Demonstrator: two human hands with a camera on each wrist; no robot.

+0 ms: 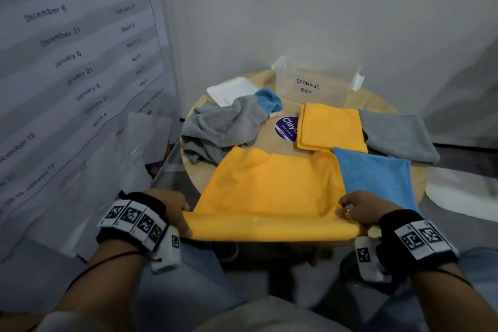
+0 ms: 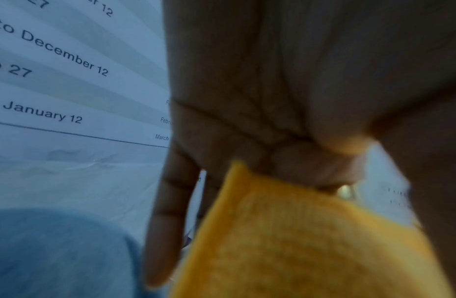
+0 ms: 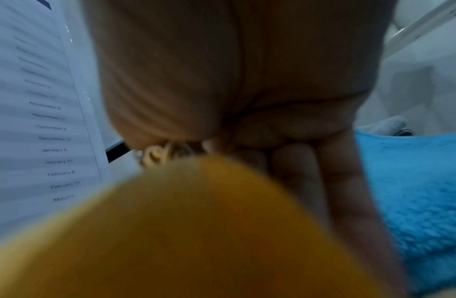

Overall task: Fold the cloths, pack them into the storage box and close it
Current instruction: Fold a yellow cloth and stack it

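A large yellow cloth (image 1: 272,186) lies spread on the round wooden table (image 1: 194,170), its near edge lifted off the table. My left hand (image 1: 177,213) pinches the near left corner (image 2: 285,231). My right hand (image 1: 353,207) pinches the near right corner (image 3: 196,221). A folded yellow cloth (image 1: 331,127), a folded grey cloth (image 1: 396,135) and a folded blue cloth (image 1: 377,172) lie on the right. A crumpled grey cloth (image 1: 221,129) and a blue cloth (image 1: 266,98) sit at the left. The clear storage box (image 1: 315,83) stands open at the back.
The white lid (image 1: 229,90) lies at the back left of the table, partly under the crumpled cloths. A round purple sticker (image 1: 285,128) shows mid-table. A printed date chart (image 1: 67,48) hangs on the left wall. My knees are below the table edge.
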